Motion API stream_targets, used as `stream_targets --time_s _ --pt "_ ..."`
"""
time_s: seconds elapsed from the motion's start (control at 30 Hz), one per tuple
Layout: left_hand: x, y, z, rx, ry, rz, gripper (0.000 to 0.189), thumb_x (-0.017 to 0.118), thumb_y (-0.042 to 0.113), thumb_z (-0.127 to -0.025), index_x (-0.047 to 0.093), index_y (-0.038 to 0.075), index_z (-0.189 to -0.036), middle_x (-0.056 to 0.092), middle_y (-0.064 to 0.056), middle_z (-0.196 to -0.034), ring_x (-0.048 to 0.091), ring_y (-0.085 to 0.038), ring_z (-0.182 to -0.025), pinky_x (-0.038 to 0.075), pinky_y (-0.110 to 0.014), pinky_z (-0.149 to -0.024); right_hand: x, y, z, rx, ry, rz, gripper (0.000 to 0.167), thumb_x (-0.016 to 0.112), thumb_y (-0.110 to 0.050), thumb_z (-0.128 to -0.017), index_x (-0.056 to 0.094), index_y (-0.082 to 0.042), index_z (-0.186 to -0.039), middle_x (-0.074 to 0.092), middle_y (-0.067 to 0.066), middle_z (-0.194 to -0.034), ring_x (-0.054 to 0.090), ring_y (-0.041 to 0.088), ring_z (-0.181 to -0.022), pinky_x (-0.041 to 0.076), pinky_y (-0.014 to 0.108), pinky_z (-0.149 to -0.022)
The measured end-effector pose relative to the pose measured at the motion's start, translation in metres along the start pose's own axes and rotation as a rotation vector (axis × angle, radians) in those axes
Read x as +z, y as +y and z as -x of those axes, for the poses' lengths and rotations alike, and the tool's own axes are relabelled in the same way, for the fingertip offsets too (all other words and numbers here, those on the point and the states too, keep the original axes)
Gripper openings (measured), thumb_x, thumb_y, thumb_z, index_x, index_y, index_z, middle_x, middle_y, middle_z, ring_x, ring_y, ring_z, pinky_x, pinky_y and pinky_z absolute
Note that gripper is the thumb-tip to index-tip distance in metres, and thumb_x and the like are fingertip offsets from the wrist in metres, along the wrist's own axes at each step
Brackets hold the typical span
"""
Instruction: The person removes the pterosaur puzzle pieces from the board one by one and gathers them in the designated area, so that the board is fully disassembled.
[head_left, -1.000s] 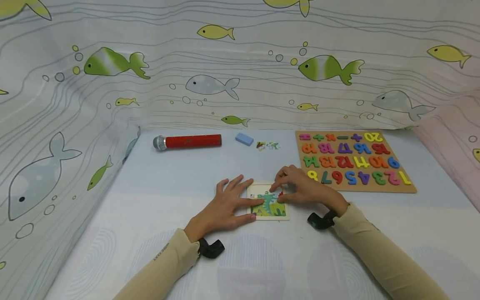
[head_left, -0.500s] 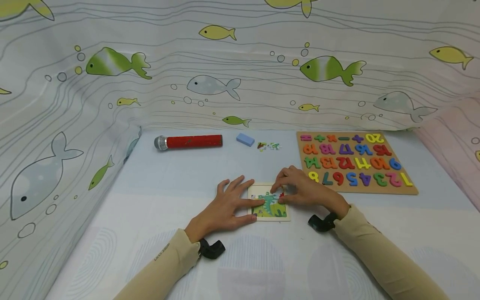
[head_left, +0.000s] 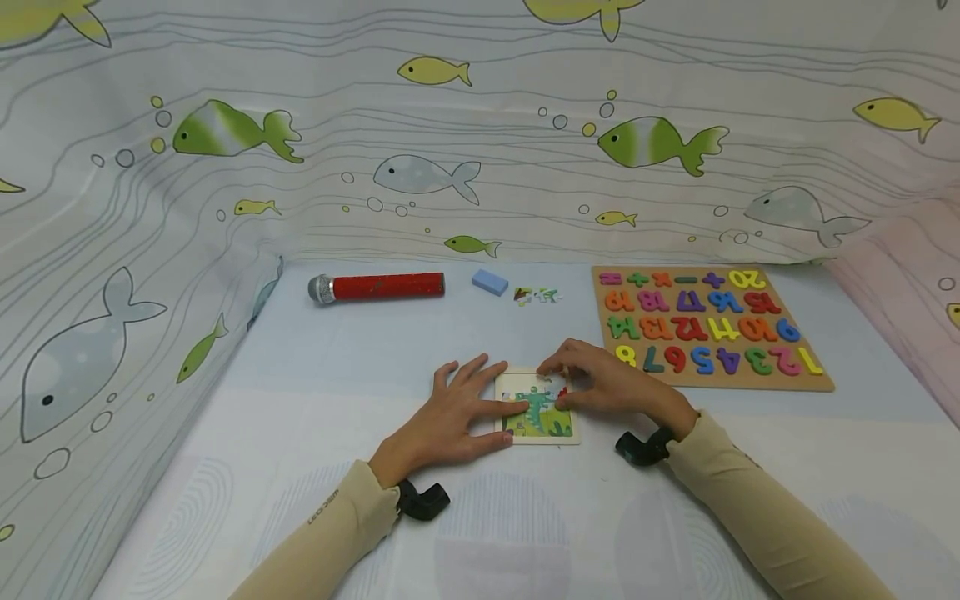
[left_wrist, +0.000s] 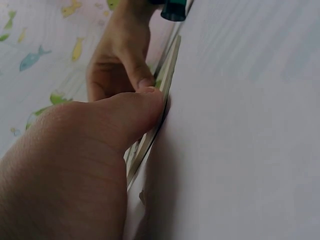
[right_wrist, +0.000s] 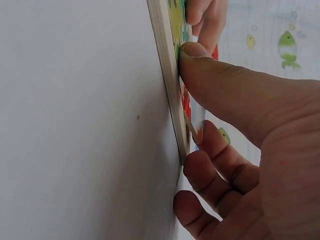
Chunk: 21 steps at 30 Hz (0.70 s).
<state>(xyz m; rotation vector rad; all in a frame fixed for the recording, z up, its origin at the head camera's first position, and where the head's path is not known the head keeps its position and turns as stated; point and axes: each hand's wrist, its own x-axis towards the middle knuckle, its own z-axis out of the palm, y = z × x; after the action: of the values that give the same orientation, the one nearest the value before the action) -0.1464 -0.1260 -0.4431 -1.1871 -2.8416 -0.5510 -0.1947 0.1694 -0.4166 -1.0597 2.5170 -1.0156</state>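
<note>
A small square jigsaw puzzle [head_left: 543,425] with a dinosaur picture and pale wooden frame lies flat between the hands in the head view. My left hand [head_left: 450,418] rests on its left side, fingers spread, with thumb and index finger lying over the picture. At the upper right, my right hand [head_left: 611,379] bends its fingers over the puzzle. The right wrist view shows a thin puzzle piece [right_wrist: 193,129] tilted up from the board, its raised end against the right index fingertip. The right thumb [right_wrist: 200,57] presses on the picture side. The fingers partly hide the puzzle.
Behind the puzzle lie a red microphone [head_left: 386,287], a blue block [head_left: 490,282] and a few loose puzzle pieces [head_left: 547,296]. A number board [head_left: 720,381] stands to the right, close to the right hand. Fish-printed cloth [head_left: 525,225] rises behind the table.
My right index finger has shifted slightly toward the puzzle's far edge, uncovering a bit more of the picture. The left hand stays in place.
</note>
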Motion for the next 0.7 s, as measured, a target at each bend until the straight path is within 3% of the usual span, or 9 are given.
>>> stream_targets --time_s 0.43,0.7 --pt "0.0015 -0.0007 0.0008 0.014 0.013 0.005 0.047 0.056 0.059 -0.097 0.057 0.046 -0.142 0.034 -0.008 -0.166 0.021 -0.037 -0.157 0.014 -0.067 -0.116 -0.0003 0.0066 0.0007 -0.032 0.015 -0.009 0.044 0.078 -0.014 -0.09 0.067 -0.012 -0.132 0.06 0.0 -0.1 0.05 0.016 -0.083 0.043 0.025 -0.073" --pt "0.0019 -0.0011 0.0003 0.002 0.003 0.005 0.047 0.055 0.06 -0.097 0.056 0.047 -0.142 0.033 -0.007 -0.166 0.02 -0.035 -0.157 0.013 -0.067 -0.116 -0.0023 0.0048 0.0002 -0.013 0.0 -0.019 0.039 0.076 -0.015 -0.091 0.07 -0.016 -0.129 0.058 0.001 -0.099 0.048 0.016 -0.081 0.042 0.025 -0.071"
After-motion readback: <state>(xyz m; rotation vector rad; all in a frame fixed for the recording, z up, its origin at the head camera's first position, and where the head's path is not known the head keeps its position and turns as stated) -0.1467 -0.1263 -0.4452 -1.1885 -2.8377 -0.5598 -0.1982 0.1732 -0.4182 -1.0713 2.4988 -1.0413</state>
